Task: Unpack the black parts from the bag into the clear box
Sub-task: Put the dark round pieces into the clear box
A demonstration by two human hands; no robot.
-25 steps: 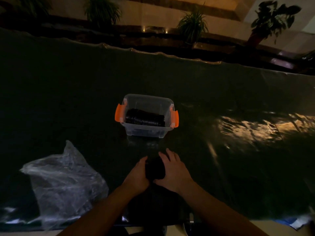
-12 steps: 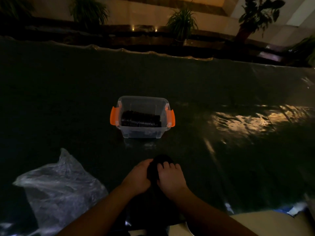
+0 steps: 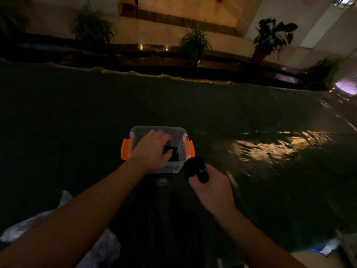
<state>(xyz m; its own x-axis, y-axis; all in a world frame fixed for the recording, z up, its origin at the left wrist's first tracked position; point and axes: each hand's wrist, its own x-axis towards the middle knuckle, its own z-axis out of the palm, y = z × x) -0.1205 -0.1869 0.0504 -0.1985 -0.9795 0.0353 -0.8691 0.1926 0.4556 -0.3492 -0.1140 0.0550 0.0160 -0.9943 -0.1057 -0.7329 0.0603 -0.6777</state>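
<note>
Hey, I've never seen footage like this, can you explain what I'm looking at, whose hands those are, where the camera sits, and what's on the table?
There is no machine here. A camera worn on a person's head looks forward and down at their two bare hands. The dark table is covered with a shiny sheet. On it stands a clear box with orange latches. The left hand reaches into the box, holding a black part. The right hand grips another black part just beside the box. A crumpled clear plastic bag lies near the left forearm. Potted plants stand beyond the table.

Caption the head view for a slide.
Left hand lowers black parts into the clear box; right hand holds another stack beside it.
</note>
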